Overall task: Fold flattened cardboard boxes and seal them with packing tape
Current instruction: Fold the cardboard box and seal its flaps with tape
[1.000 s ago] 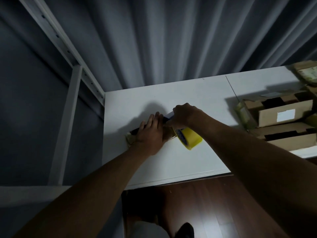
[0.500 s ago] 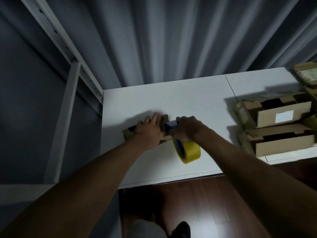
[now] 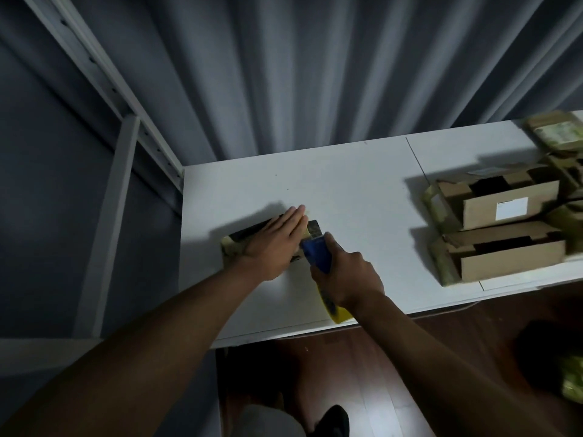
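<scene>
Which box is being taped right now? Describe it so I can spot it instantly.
On the white table, look to the left end near the metal shelf frame. The small box lies under the flat left hand, with the right hand holding the blue tape dispenser against it, apart from the boxes stacked right.

Matt brown cardboard boxes (image 3: 501,212) on a smooth white surface (image 3: 347,190); glossy dark wood floor (image 3: 394,389), soft grey cloth curtain (image 3: 315,74), blue plastic tape dispenser (image 3: 317,255).
</scene>
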